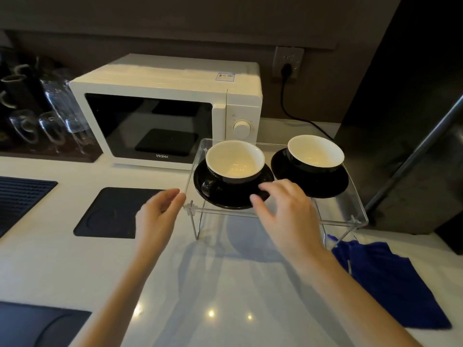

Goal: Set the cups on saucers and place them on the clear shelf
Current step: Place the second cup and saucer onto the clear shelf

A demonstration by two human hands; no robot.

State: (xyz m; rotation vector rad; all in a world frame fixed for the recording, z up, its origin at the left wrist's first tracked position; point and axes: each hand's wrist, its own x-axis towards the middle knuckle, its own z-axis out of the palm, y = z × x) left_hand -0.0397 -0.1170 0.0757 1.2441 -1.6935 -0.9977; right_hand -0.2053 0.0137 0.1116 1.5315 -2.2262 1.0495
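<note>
Two black cups with cream insides stand on black saucers on top of the clear shelf [335, 211]. The left cup [235, 162] sits on the left saucer [215, 194], its handle pointing front-left. The right cup [315, 152] rests on the right saucer [325, 186]. My right hand [283, 209] hovers with fingers spread just in front of the left saucer's near rim, holding nothing. My left hand [157, 214] is open beside the shelf's front-left corner, apart from the saucer.
A white microwave [160, 111] stands behind the shelf, its cord running to a wall socket [288, 63]. Glasses [50, 121] sit on a tray at far left. A dark mat [112, 214] lies left of the shelf. A blue cloth [390, 284] lies at right.
</note>
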